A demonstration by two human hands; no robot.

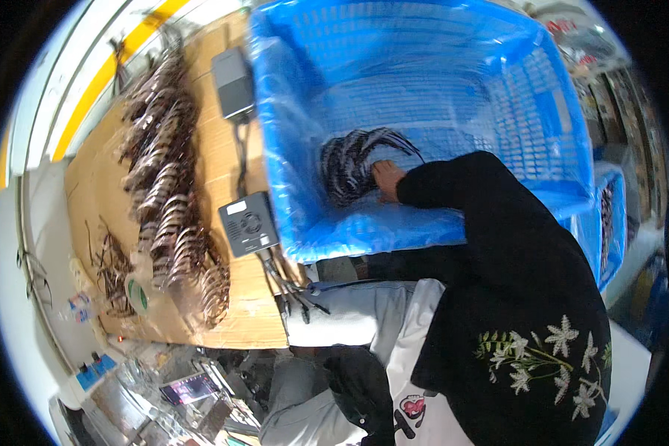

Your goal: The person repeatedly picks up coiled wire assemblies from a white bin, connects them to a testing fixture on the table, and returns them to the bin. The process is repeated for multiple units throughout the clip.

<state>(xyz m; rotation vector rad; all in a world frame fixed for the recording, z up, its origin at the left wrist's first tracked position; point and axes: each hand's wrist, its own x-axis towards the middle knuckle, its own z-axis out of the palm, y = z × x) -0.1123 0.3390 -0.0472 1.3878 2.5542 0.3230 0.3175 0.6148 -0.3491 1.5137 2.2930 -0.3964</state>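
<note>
Seen from above: a large blue plastic crate [498, 97] with latticed walls, lined with clear film, tilted toward the viewer. Inside, near its lower left corner, a bundle of dark striped cables [349, 163], fanned out and curling upward. Right hand [386, 180] reaching in over the near rim in a black sleeve, resting against the bundle's right side, fingers curled onto the strands; whether fully closed around them cannot be told. Left hand not visible.

Much bare crate floor above and right of the bundle; left wall close beside it, near rim just below the hand.

Left of the crate, a cardboard-covered bench [215, 163]. Along it, a long row of similar coiled cable bundles [163, 186]. Two dark grey power boxes: one [233, 82] by the crate's upper left corner, the other [249, 223] touching its lower left wall, leads trailing down. A roll of tape [137, 293] near the bench's front edge. A second blue crate [609, 223] tucked behind on the right.
</note>
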